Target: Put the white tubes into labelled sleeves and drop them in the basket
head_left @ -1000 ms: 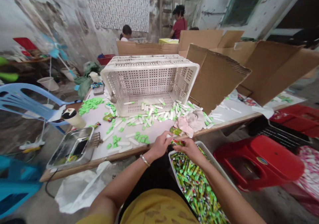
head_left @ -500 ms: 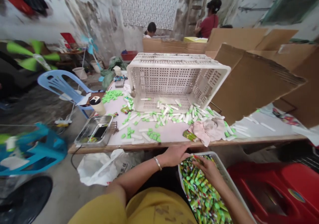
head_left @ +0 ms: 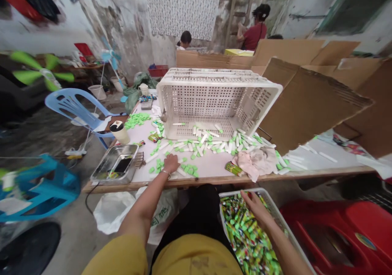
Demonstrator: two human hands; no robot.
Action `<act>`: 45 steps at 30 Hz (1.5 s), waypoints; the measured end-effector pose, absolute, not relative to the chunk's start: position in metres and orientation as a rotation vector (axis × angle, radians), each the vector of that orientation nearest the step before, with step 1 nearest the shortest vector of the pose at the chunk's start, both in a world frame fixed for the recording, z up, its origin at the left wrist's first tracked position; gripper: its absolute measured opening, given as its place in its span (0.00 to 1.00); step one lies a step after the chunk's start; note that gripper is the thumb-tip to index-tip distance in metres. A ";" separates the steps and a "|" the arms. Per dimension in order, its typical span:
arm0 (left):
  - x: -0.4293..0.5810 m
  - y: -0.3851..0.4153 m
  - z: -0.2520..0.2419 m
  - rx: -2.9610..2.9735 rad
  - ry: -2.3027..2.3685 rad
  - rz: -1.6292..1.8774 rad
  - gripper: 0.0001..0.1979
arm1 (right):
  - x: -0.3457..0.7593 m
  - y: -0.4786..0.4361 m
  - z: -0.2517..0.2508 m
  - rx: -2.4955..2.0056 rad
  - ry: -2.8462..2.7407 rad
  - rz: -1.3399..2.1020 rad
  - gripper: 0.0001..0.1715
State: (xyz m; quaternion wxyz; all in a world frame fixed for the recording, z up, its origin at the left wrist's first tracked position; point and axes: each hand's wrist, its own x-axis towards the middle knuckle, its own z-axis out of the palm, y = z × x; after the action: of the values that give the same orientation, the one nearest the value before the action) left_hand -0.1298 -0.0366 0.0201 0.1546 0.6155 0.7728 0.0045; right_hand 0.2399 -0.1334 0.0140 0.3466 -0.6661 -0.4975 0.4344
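Forward from beside the white plastic tray (head_left: 235,194) since the earlier frame: left hand (head_left: 170,163), now flat and open on the surface (head_left: 208,165), empty, among loose green tabs (head_left: 190,169) and white tubes (head_left: 152,157) lying at mixed angles. Right hand (head_left: 254,207), open, fingers splayed, empty, closer to that tray, just beneath it, heaped with green-wrapped tubes (head_left: 248,234), long axes jumbled.

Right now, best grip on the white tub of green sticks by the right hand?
Take the white plastic tub by its long rim on the right, from above, with the right hand, which is already over it. That rim stands bare, while the green-wrapped sticks fill the middle and the near end lies hidden by the person's body.
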 end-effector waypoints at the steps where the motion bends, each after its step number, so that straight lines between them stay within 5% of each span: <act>1: -0.130 -0.036 0.020 1.764 2.214 0.015 0.14 | 0.223 -0.130 0.023 -1.653 -1.210 1.259 0.17; 6: -0.117 -0.052 0.029 1.825 2.187 0.113 0.13 | 0.172 -0.120 0.052 -1.304 -1.009 1.536 0.16; 16: -0.076 -0.083 0.038 1.834 1.966 0.644 0.10 | 0.158 -0.114 0.060 -1.348 -0.960 1.234 0.18; 20: -0.040 -0.083 0.067 1.832 1.550 0.922 0.12 | 0.171 -0.120 0.071 -1.359 -1.183 1.140 0.16; 31: 0.034 -0.120 0.090 2.123 1.239 0.699 0.11 | 0.190 -0.136 0.076 -1.302 -1.761 1.147 0.19; 45: 0.019 -0.125 0.086 1.892 1.288 0.806 0.16 | 0.182 -0.138 0.068 -1.314 -1.519 0.847 0.13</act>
State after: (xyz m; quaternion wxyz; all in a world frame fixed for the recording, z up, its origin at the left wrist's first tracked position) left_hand 0.0194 -0.1247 0.0861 0.3502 0.7303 0.4973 0.3110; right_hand 0.1821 -0.1377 0.0683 0.4624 -0.5346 -0.6179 0.3444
